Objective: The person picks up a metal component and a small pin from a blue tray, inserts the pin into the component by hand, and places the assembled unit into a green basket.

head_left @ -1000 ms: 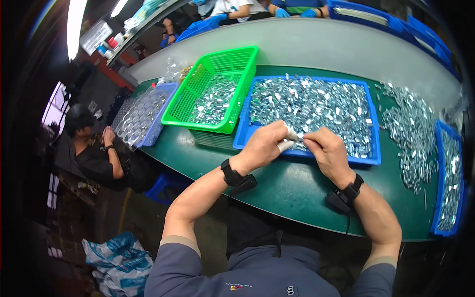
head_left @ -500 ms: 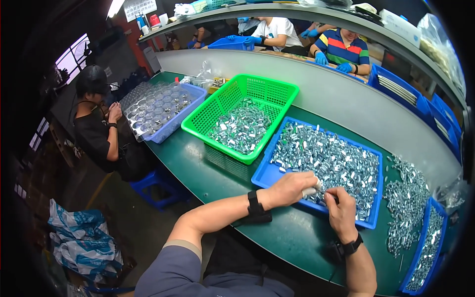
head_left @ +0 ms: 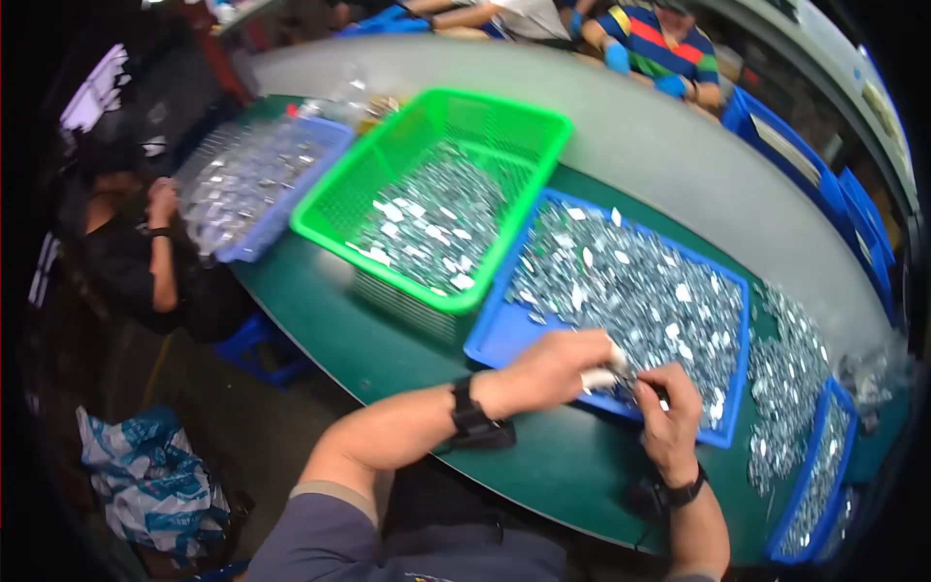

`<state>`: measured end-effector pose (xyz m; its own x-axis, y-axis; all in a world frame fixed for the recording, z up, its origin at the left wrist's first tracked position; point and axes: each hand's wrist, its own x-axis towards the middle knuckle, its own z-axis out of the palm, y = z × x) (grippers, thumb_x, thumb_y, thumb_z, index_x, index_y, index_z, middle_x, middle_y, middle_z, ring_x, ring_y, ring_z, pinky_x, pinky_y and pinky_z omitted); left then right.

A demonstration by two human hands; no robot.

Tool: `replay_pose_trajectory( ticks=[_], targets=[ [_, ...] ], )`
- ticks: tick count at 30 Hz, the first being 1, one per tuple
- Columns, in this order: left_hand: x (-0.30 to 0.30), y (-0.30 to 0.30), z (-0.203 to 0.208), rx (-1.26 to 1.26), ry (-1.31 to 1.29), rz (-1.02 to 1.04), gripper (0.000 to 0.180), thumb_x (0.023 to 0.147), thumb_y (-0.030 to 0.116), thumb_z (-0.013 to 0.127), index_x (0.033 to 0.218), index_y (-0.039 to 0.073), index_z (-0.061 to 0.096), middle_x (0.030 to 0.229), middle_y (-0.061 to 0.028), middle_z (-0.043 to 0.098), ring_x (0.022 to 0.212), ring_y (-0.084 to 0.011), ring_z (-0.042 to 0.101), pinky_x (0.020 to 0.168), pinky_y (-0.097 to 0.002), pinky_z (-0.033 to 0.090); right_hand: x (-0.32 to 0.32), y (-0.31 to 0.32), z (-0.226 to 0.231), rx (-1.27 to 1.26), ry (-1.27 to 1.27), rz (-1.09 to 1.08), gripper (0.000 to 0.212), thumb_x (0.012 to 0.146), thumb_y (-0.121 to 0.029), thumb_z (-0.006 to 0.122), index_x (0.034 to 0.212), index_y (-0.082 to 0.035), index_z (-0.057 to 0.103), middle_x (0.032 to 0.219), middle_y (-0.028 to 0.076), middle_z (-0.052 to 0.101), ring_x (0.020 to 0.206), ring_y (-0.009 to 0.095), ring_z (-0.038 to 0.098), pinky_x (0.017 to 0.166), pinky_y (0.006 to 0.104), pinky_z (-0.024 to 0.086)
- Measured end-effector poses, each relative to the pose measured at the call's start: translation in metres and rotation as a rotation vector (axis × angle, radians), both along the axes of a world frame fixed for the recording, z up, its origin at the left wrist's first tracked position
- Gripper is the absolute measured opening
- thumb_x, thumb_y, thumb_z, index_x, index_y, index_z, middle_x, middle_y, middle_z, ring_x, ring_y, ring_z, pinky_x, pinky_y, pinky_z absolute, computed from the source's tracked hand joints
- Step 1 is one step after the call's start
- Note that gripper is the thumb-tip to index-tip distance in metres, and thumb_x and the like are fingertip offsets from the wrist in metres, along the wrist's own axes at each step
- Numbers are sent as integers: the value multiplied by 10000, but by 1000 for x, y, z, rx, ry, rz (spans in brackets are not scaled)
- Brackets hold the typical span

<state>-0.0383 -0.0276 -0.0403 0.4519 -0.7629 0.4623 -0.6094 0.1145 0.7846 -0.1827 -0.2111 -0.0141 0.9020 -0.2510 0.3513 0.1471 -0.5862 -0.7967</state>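
Observation:
My left hand [head_left: 553, 371], with white covers on its fingertips, is closed in a pinch over the near edge of a blue tray [head_left: 493, 339]. My right hand [head_left: 671, 412] is closed beside it, thumb and forefinger pressed together. The fingertips of both hands almost meet around something small and dark, too blurred to name. Under and beyond them, the tray is filled with many small shiny metal pieces [head_left: 630, 281]. Its near left corner shows bare blue.
A green basket [head_left: 388, 274] of similar pieces stands left of the tray. Farther left is a lilac bin [head_left: 276, 218] under clear moulded trays. Loose metal pieces [head_left: 790, 378] and a narrow blue tray [head_left: 778, 543] lie right. A co-worker [head_left: 136, 252] sits left; others work behind the partition [head_left: 679, 184].
The view has tilted and shifted, so the baskets and tray appear lower left and blurred. Both hands remain pinched together over the tray's near edge.

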Motion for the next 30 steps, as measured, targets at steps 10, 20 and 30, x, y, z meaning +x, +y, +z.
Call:
replay_pose_trajectory(
  ticks=[10,20,30],
  targets=[
    [2,1,7,124,59,13,210,962,131,780,1148,36,768,954,-126,741,852,-298,724,723,-391,557,1,-7,-1,8,94,1,108,948,-2,752,1055,11,740,859,96,671,728,191,627,665,311,494],
    [-1,1,5,129,22,21,214,945,119,791,1139,33,766,960,-125,749,865,-310,729,728,-396,563,0,-4,-2,-62,11,-6,79,958,-42,760,1024,-2,748,801,100,670,700,226,626,649,336,494],
    [-2,2,7,91,-5,36,170,927,116,797,1052,19,735,911,-145,713,822,-361,695,700,-441,547,2,0,-6,-36,53,-22,85,989,-90,734,964,-9,738,798,121,686,707,269,655,645,366,499]
  ],
)
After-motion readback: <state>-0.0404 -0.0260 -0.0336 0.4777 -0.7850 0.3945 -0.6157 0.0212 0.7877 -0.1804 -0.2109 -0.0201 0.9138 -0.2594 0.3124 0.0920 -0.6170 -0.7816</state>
